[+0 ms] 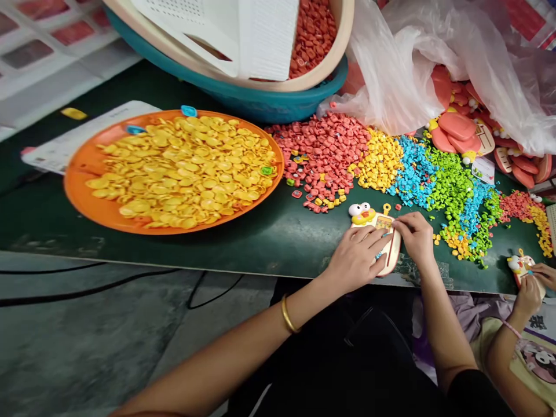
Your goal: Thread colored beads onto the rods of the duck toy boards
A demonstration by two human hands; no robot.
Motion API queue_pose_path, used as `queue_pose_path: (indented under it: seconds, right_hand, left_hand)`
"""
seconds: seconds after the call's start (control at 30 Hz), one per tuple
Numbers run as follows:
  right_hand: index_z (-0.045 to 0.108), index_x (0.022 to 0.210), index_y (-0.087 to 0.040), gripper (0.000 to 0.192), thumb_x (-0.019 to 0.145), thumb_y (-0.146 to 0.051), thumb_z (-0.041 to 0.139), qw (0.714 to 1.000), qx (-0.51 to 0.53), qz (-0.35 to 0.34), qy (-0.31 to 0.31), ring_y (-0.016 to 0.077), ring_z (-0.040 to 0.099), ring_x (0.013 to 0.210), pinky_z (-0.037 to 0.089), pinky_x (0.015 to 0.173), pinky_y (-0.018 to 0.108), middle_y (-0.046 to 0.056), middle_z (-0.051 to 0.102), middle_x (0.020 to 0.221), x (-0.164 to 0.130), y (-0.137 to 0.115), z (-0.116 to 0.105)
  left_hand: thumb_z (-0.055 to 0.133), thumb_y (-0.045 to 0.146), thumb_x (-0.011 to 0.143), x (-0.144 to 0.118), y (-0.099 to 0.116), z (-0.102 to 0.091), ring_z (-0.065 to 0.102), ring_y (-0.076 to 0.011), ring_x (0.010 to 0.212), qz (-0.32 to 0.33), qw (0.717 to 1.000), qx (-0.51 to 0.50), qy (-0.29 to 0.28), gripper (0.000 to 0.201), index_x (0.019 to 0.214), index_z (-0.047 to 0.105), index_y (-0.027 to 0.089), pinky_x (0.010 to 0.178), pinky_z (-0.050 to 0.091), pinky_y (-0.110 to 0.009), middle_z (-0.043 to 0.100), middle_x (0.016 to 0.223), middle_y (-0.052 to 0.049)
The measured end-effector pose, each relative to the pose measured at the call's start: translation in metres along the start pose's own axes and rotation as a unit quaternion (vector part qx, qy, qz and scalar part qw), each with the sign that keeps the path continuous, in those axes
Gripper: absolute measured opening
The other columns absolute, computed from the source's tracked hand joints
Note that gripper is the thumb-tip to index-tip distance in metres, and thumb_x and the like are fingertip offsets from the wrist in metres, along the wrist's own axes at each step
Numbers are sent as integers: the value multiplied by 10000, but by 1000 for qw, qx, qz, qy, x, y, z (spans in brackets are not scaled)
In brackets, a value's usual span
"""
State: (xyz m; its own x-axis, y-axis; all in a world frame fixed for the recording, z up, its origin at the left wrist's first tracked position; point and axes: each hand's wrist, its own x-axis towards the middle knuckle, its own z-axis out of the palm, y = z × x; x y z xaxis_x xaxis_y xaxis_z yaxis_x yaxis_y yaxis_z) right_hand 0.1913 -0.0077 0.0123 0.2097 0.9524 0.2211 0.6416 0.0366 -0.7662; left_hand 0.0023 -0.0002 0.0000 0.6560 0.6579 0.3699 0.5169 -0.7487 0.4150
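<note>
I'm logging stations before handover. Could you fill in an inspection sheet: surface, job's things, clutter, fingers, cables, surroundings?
Surface: dark green tabletop, pale scuff marks near the front edge.
Job's things: cream toy with bulging eyes and yellow beak, lying face up near the front edge.
Clutter: adjoining heaps of small red, yellow, blue and green pieces; orange tray of yellow ovals.
Fingers: left fingers lie over the toy; right fingers pinch at its side, whether on a piece cannot be told.
Cables: black cables below the table, at the left.
Surroundings: stacked basins and plastic bag at the far side; another person with a similar toy at right.
</note>
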Motion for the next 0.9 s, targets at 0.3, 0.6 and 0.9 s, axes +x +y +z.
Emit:
queue_pose_path:
  seconds: [0.3, 0.6, 0.9]
  right_hand:
    - [678, 807, -189, 170, 831, -356, 663, 989, 54, 96, 96, 128, 504, 679, 448, 649, 269, -2, 578, 797, 0, 3, 25]
    - [752, 1027, -232, 207, 933, -291, 577, 998, -19, -12, 51, 194, 636, 938, 525, 839, 329, 68, 677, 1005, -25, -4, -6]
    - [777, 1004, -217, 235, 941, -298, 566, 986, -144, -60, 66, 226, 628, 896, 533, 818, 377, 96, 678, 927, 1, 41, -26]
  left_hand:
    - [565, 370, 904, 0, 1, 2, 579, -290, 1102, -56, 998, -12, 28, 286, 1099, 672, 190, 932, 425, -437, 663, 1205, -108]
    - [539, 448, 938, 7, 3, 2, 534, -292, 1234, -43, 999, -15, -7, 511, 1397, 531, 224, 963, 398, -432, 580, 1414, -98]
    - [484, 351, 992, 14, 9, 11, 531, -261, 1255, 4, 1000, 2, 11, 370, 1324, 611, 248, 962, 385, -429, 624, 1379, -62]
